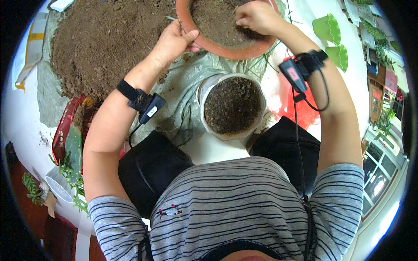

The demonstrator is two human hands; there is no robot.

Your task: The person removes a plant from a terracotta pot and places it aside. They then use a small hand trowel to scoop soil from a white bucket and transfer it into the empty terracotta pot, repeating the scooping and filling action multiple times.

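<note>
A terracotta-coloured round pot point(225, 53) filled with brown soil point(214, 24) is at the top of the view, its far side cut off by the picture's edge. My left hand point(174, 40) grips its left rim, the thumb on top and fingers beneath. Over the soil on the right side of this pot is my right hand point(258, 18), palm down with curled fingers. A thin pale bit shows by its fingertips; whether they hold it, I cannot tell. Closer to me stands a white pot point(204, 112) full of dark soil point(233, 106), between my knees.
A large heap of loose soil point(107, 42) lies on a plastic sheet point(178, 94) at left. Beside it are a dark red bag point(65, 130) and a cactus pad point(74, 153). Two green pots point(326, 29) and red plastic point(298, 104) lie at right. Cables run from both wrist bands.
</note>
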